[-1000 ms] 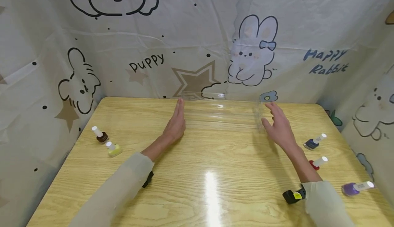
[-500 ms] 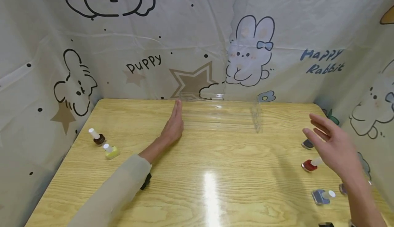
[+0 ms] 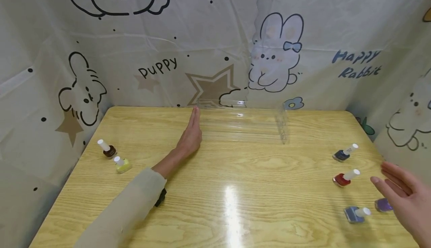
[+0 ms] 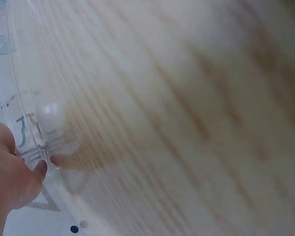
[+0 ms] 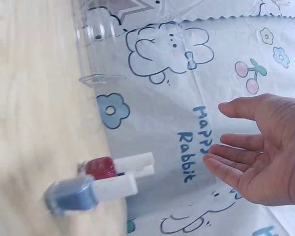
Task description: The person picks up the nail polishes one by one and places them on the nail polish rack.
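A clear acrylic stepped rack [image 3: 240, 124] stands at the back of the table against the curtain. My left hand [image 3: 190, 134] rests along the rack's left end with straight fingers. In the left wrist view, that hand [image 4: 14, 169] touches the clear edge. My right hand [image 3: 405, 199] hovers at the right side with its fingers spread loosely and nothing in them. Close by it are a purple nail polish bottle [image 3: 383, 204], partly covered by the hand, a grey-blue one [image 3: 354, 214] and a red one [image 3: 342, 180]. A dark navy bottle [image 3: 341, 155] stands farther back.
On the table's left side stand a dark brown nail polish bottle [image 3: 109, 151] and a yellow one [image 3: 123, 166], both white-capped. A printed curtain [image 3: 208, 46] encloses the back and sides of the wooden table [image 3: 202, 203].
My right hand has left the rack's right end and swung right and toward me, over the bottles on the right. The left hand stays at the rack's left end.
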Demonstrator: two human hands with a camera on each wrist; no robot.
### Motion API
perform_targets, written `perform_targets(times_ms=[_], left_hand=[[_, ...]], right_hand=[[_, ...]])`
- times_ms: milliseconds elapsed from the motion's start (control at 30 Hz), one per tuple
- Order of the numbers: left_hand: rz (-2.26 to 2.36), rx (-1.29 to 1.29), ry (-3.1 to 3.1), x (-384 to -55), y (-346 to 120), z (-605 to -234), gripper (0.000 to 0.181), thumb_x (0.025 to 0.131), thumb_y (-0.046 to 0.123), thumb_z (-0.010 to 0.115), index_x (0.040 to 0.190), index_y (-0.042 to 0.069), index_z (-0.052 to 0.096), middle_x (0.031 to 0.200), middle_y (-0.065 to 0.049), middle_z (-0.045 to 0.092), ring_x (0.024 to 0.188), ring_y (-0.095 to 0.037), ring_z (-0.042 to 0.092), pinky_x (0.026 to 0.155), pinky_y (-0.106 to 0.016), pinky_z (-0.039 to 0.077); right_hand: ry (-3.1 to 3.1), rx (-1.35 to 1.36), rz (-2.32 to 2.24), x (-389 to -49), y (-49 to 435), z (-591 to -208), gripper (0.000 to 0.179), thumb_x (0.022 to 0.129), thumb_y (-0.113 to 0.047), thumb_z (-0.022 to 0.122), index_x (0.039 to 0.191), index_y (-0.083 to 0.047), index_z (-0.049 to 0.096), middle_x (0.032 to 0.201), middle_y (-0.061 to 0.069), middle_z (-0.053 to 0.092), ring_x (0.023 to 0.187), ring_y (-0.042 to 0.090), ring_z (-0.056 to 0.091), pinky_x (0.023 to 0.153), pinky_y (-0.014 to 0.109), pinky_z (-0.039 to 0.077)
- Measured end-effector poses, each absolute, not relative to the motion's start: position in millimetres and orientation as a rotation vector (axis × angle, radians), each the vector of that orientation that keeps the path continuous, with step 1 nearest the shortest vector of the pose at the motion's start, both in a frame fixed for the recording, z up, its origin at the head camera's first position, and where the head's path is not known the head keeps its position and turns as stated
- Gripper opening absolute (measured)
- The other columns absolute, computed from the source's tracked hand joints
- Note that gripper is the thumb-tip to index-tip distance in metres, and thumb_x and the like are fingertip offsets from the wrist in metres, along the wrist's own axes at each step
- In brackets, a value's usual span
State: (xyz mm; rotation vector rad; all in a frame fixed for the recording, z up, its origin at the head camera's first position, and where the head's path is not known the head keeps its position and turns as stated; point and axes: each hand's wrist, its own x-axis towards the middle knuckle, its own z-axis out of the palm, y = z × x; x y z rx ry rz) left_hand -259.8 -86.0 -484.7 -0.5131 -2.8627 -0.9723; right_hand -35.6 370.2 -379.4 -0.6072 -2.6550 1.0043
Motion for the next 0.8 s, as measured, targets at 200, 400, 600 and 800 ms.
perform_targets(times_ms=[200, 400, 600, 800], left_hand=[[-0.967, -0.515, -2.858, -260, -86, -485, 0.071, 0.102, -0.005, 0.035, 0.159, 0.004, -0.007, 0.166, -0.016, -0.004, 0.118, -0.033, 0.052, 0.050, -0.027, 0.043], [-0.977, -0.530, -2.837, -260, -86, -485, 0.072, 0.101, -0.007, 0.036, 0.158, 0.002, -0.006, 0.165, -0.018, -0.002, 0.127, -0.034, 0.047, 0.051, -0.027, 0.044], [-0.980, -0.515, -2.853, -260, -85, -485, 0.072, 0.102, -0.006, 0.035, 0.159, 0.004, -0.007, 0.166, -0.017, -0.004, 0.131, -0.032, 0.043, 0.052, -0.027, 0.044], [-0.999, -0.492, -2.863, -260, -84, -484, 0.070, 0.102, -0.006, 0.033, 0.159, 0.004, -0.006, 0.166, -0.011, -0.008, 0.137, -0.029, 0.037, 0.056, -0.030, 0.045]], right_hand=[[-2.657, -0.795, 1.097, -20, 368, -403, 0.063, 0.107, -0.027, 0.045, 0.157, 0.003, 0.021, 0.155, 0.033, 0.026, 0.142, 0.044, 0.026, 0.105, 0.012, 0.027], [-2.539, -0.992, 1.193, -7, 372, -427, 0.067, 0.103, -0.034, 0.053, 0.158, -0.007, 0.026, 0.157, 0.021, 0.031, 0.142, 0.022, 0.035, 0.094, 0.005, 0.035], [-2.445, -1.078, 1.264, 0, 370, -445, 0.074, 0.099, -0.033, 0.063, 0.159, -0.009, 0.026, 0.158, 0.018, 0.032, 0.142, 0.015, 0.035, 0.102, 0.011, 0.032], [-2.506, -1.153, 1.335, 4, 370, -458, 0.085, 0.098, -0.036, 0.063, 0.160, -0.005, 0.013, 0.162, 0.021, 0.019, 0.147, 0.033, 0.021, 0.115, 0.025, 0.020]])
